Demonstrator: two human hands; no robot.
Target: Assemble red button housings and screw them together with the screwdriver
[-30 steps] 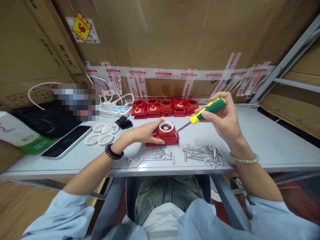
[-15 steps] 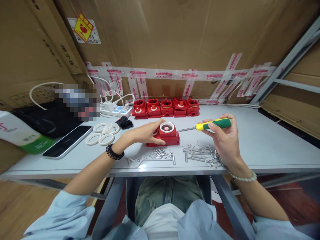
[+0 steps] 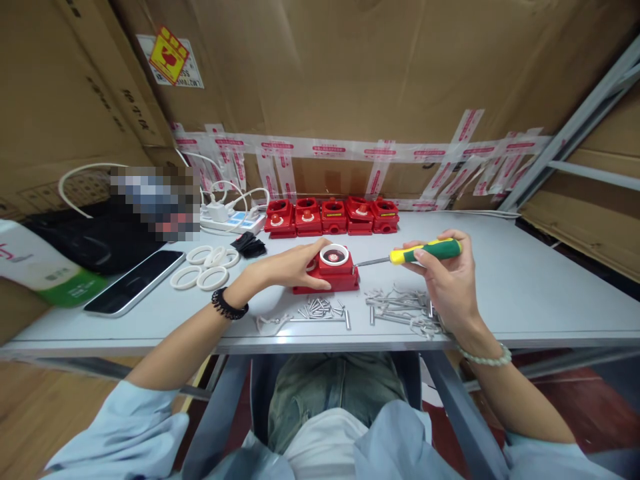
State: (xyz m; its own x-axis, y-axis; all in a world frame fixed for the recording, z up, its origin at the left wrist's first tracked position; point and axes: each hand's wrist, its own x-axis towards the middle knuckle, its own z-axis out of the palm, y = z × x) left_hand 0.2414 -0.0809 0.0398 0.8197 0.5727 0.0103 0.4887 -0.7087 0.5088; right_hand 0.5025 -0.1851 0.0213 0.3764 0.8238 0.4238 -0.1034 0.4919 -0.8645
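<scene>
My left hand [image 3: 295, 265] grips the left side of a red box [image 3: 341, 281] that rests on the table, thumb along its front and fingers behind. A white ring [image 3: 334, 255] surrounds a dark round window on the box's top. In my right hand [image 3: 449, 280] is a screwdriver [image 3: 425, 251] with a green and yellow handle, held nearly level. Its tip meets the right side of the red box; whether a screw sits there is too small to tell. Small screws [image 3: 321, 308] lie in front of the box. Metal rods with white cords [image 3: 403, 308] are heaped below my right hand.
Several red boxes [image 3: 333, 217] stand in a row at the back. White rings [image 3: 213, 278], a black bundle [image 3: 249, 245] and a phone [image 3: 134, 283] lie to the left. A power strip [image 3: 235, 220] with cables is behind them. Cardboard [image 3: 350, 80] walls the rear.
The screwdriver and my right hand have shifted very slightly left and down. My left hand and the red box stay in place.
</scene>
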